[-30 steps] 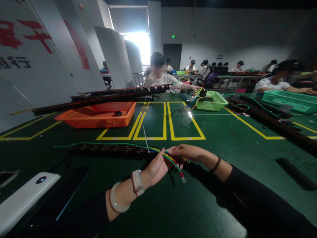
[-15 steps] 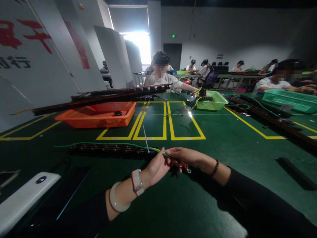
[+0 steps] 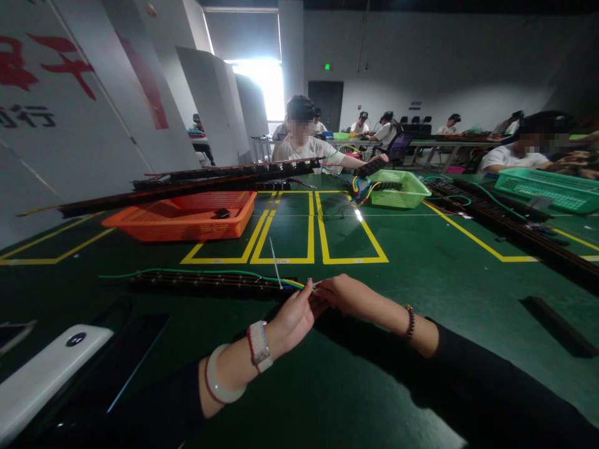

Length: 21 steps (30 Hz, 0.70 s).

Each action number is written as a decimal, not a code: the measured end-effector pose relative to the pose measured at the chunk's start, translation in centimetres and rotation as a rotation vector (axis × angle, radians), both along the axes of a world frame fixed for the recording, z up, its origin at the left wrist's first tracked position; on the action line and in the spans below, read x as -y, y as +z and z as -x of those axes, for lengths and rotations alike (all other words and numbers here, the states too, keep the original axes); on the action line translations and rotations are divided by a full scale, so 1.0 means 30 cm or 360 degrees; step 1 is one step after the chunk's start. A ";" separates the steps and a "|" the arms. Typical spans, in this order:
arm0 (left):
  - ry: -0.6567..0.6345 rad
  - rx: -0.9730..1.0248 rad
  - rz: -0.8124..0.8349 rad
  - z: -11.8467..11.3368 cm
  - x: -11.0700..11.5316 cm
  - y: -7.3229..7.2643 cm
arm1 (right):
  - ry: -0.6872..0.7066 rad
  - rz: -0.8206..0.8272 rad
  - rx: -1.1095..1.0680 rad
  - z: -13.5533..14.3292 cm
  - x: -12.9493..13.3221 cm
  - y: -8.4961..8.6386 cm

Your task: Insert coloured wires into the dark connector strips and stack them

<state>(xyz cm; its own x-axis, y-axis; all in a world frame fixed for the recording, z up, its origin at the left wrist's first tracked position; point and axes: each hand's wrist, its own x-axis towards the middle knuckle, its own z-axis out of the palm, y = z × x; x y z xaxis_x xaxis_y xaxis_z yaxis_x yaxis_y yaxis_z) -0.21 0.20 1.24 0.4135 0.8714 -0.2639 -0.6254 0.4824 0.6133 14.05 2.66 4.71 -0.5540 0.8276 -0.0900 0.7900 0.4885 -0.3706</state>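
Note:
A black strip (image 3: 206, 282) lies on the green table, with a green wire (image 3: 178, 272) along its top. A white cable tie (image 3: 275, 262) sticks up near its right end. Green and yellow wires (image 3: 294, 284) run from that end into my left hand (image 3: 296, 317), whose thumb and fingers are closed on them. My right hand (image 3: 344, 293) touches the left fingertips, its fingers pinched on the same wires. The wire ends are hidden behind my hands.
Long black strips (image 3: 187, 184) rest across an orange basket (image 3: 182, 218). A light green basket (image 3: 400, 190) stands near a person opposite. At the left lie a white device (image 3: 51, 380) and a dark flat one. A short black bar (image 3: 556, 324) is at the right.
My right hand has turned and closed over the wires, and their ring-shaped ends no longer show. My left hand has hardly moved. The person opposite has lifted a black piece.

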 end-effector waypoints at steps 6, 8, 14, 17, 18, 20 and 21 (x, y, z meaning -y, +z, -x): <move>0.0033 -0.0009 0.0053 0.005 -0.016 -0.026 | -0.0038 -0.0376 0.0296 0.001 0.040 0.039; 0.0071 0.0000 0.0103 0.006 -0.019 -0.031 | -0.0107 -0.0502 0.0370 0.004 0.056 0.061; 0.0103 -0.0049 0.0147 0.008 -0.016 -0.025 | 0.0103 -0.0666 0.0435 0.024 0.089 0.072; 0.0100 -0.0068 0.0144 0.007 -0.015 -0.025 | 0.0145 -0.0749 0.0567 0.037 0.103 0.053; 0.0095 -0.0071 0.0139 0.006 -0.015 -0.025 | 0.0144 -0.0771 0.0614 0.041 0.107 0.046; 0.0068 -0.0071 0.0125 0.004 -0.015 -0.024 | 0.0164 -0.0780 0.0685 0.051 0.115 0.031; 0.0050 -0.0072 0.0117 0.002 -0.015 -0.023 | 0.0172 -0.0764 0.0703 0.055 0.118 0.024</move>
